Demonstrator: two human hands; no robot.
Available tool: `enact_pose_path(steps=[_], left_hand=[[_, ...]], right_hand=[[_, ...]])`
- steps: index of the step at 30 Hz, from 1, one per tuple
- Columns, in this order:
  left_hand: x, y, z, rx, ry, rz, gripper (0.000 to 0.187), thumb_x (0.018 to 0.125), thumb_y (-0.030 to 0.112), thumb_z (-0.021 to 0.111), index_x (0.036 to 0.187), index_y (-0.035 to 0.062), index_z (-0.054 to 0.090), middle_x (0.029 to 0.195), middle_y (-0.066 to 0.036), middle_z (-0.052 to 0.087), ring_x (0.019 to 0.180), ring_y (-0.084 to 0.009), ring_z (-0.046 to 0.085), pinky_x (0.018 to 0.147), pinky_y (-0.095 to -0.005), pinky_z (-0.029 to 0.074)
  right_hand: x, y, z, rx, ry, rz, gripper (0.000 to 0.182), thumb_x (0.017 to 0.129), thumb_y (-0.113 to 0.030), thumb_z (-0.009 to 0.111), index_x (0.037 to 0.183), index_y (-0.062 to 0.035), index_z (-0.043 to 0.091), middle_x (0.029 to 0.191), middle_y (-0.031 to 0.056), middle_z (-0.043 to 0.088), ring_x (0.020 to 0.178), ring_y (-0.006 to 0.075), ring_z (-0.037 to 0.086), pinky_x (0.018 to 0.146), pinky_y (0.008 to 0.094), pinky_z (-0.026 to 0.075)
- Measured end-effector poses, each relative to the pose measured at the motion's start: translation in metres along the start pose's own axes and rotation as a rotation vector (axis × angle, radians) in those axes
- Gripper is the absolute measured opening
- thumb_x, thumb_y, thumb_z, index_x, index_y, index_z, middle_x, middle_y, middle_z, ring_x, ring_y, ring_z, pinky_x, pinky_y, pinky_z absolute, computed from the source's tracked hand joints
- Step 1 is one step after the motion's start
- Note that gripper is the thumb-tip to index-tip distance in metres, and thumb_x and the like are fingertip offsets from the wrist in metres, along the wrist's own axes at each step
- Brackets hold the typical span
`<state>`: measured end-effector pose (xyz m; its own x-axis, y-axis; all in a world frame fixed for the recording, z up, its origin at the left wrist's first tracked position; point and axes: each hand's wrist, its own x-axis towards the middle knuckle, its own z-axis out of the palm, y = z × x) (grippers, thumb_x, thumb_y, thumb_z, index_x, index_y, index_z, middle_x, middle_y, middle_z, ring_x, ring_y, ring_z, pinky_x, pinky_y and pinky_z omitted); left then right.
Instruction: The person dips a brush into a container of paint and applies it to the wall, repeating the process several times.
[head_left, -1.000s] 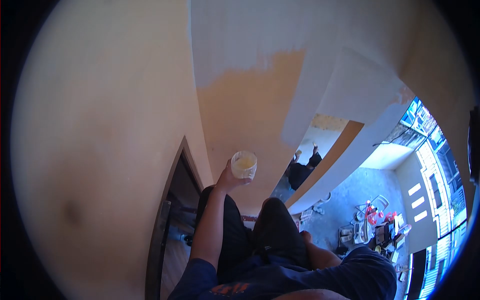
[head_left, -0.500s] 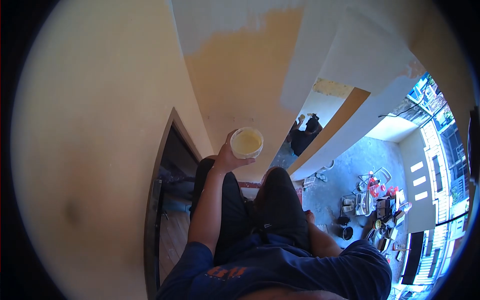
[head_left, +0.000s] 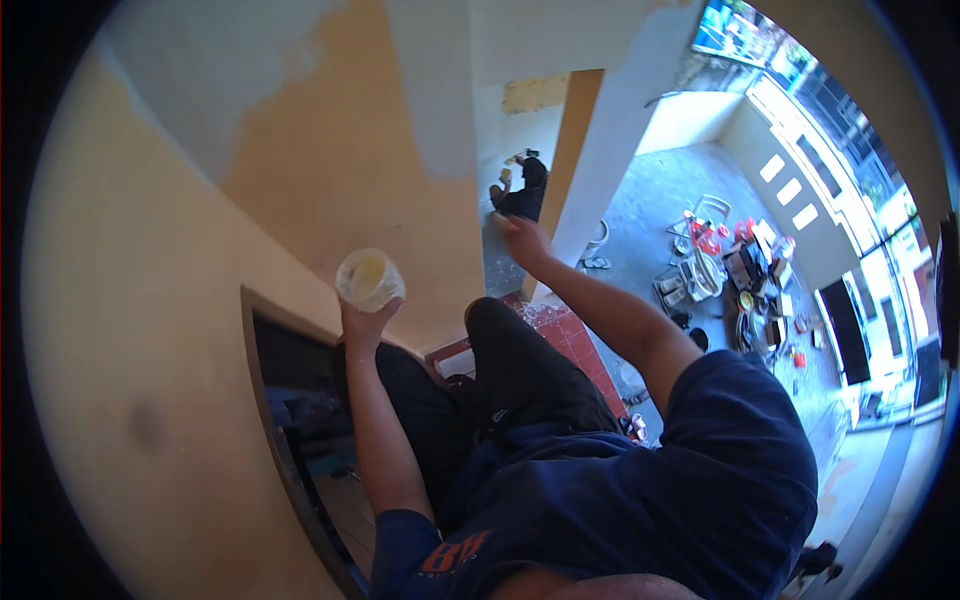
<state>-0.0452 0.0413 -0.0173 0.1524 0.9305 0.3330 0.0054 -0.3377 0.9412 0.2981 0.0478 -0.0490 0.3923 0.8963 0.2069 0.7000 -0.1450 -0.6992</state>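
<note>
Up from beside the thigh (head_left: 535, 370), the right hand (head_left: 526, 245) has swung out toward one o'clock; whether it grips anything, I cannot tell. The left hand (head_left: 368, 322) grasps a whitish cup (head_left: 388, 291) at nine o'clock, with pale yellowish stuff (head_left: 367, 273) inside. Another person (head_left: 522, 198) shows beyond, just past twelve.

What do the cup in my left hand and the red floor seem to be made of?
The cup looks like plastic, whitish and translucent: its side seems to let light through. The red floor is probably ceramic tile, judging by its grid lines; its finish is unclear.
</note>
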Motion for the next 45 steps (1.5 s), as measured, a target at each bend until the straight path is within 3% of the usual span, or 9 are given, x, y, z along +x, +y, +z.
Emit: enact_pose_path(steps=[6, 13, 16, 19, 22, 33, 38, 44, 45], left_hand=[[0.003, -0.016, -0.010, -0.039, 0.095, -0.056, 0.088, 0.068, 0.002, 0.083, 0.141, 0.0028, 0.033, 0.131, -0.011, 0.050, 0.120, -0.0223, 0.052, 0.098, -0.0365, 0.047], [0.004, 0.007, -0.011, -0.028, 0.227, -0.256, 0.090, 0.073, 0.006, 0.081, 0.144, 0.0029, 0.027, 0.138, -0.015, 0.045, 0.125, -0.0285, 0.048, 0.104, -0.0416, 0.042], [0.003, -0.002, -0.021, 0.056, 0.255, -0.196, 0.085, 0.075, 0.006, 0.080, 0.144, 0.0020, 0.029, 0.138, -0.015, 0.045, 0.125, -0.0281, 0.048, 0.104, -0.0418, 0.042], [0.002, 0.008, -0.022, 0.018, 0.087, -0.121, 0.072, 0.076, 0.025, 0.083, 0.129, -0.0009, 0.042, 0.115, -0.016, 0.059, 0.094, -0.0243, 0.063, 0.063, -0.0348, 0.059], [-0.003, -0.019, -0.036, 0.054, 0.223, -0.088, 0.070, 0.074, 0.020, 0.083, 0.128, 0.0013, 0.043, 0.123, -0.011, 0.052, 0.111, -0.0230, 0.053, 0.089, -0.0385, 0.048], [-0.020, 0.002, -0.031, -0.053, 0.246, -0.205, 0.083, 0.074, 0.006, 0.079, 0.142, 0.0031, 0.032, 0.132, -0.012, 0.048, 0.119, -0.0239, 0.052, 0.097, -0.0339, 0.048], [-0.016, -0.005, -0.024, 0.014, 0.098, -0.022, 0.088, 0.070, 0.004, 0.083, 0.142, 0.0021, 0.033, 0.132, -0.011, 0.050, 0.120, -0.0241, 0.052, 0.103, -0.0376, 0.044], [-0.016, 0.021, -0.011, 0.053, -0.034, -0.085, 0.093, 0.065, 0.011, 0.088, 0.139, 0.0017, 0.034, 0.126, -0.013, 0.056, 0.115, -0.0239, 0.057, 0.097, -0.0377, 0.050], [-0.015, 0.023, -0.014, 0.120, -0.071, -0.107, 0.095, 0.063, 0.017, 0.090, 0.139, 0.0012, 0.034, 0.125, -0.013, 0.057, 0.116, -0.0229, 0.056, 0.098, -0.0377, 0.049]], right_hand=[[0.042, -0.262, -0.064, 0.101, -0.061, -0.767, 0.011, 0.087, -0.024, 0.056, 0.086, -0.0133, 0.060, 0.089, 0.0131, 0.062, 0.090, 0.0341, 0.061, 0.075, 0.0461, 0.050], [-0.006, -0.501, -0.032, -0.066, -0.162, -1.084, 0.028, 0.080, -0.027, 0.063, 0.107, -0.0234, 0.073, 0.099, 0.0028, 0.072, 0.094, 0.0232, 0.067, 0.078, 0.0373, 0.052], [-0.048, -0.546, -0.029, -0.004, -0.212, -1.014, 0.026, 0.080, -0.027, 0.064, 0.102, -0.0211, 0.074, 0.096, 0.0033, 0.072, 0.091, 0.0231, 0.068, 0.075, 0.0375, 0.052], [-0.081, -0.573, -0.028, 0.089, -0.290, -1.071, 0.024, 0.079, -0.027, 0.065, 0.101, -0.0228, 0.074, 0.095, 0.0031, 0.071, 0.091, 0.0225, 0.068, 0.074, 0.0369, 0.051], [-0.125, -0.584, -0.021, 0.090, -0.398, -1.243, 0.022, 0.079, -0.026, 0.066, 0.100, -0.0244, 0.073, 0.093, 0.0028, 0.071, 0.090, 0.0219, 0.068, 0.072, 0.0363, 0.051], [-0.081, -0.349, -0.066, 0.744, -0.270, -0.739, 0.019, 0.084, -0.021, 0.067, 0.101, -0.0119, 0.069, 0.097, 0.0119, 0.068, 0.092, 0.0315, 0.065, 0.080, 0.0393, 0.053], [-0.086, -0.217, -0.052, 0.903, -0.018, -0.277, 0.019, 0.086, -0.012, 0.071, 0.102, -0.0031, 0.067, 0.101, 0.0090, 0.070, 0.091, 0.0136, 0.066, 0.078, 0.0288, 0.054], [-0.114, -0.085, -0.050, 0.927, -0.097, 0.180, 0.014, 0.092, -0.008, 0.057, 0.103, -0.0063, 0.066, 0.091, 0.0046, 0.066, 0.078, 0.0164, 0.063, 0.065, 0.0273, 0.050], [-0.105, 0.000, 0.008, 0.890, 0.118, -0.070, 0.018, 0.092, -0.009, 0.056, 0.109, -0.0062, 0.064, 0.095, 0.0047, 0.065, 0.073, 0.0123, 0.060, 0.061, 0.0254, 0.048]])
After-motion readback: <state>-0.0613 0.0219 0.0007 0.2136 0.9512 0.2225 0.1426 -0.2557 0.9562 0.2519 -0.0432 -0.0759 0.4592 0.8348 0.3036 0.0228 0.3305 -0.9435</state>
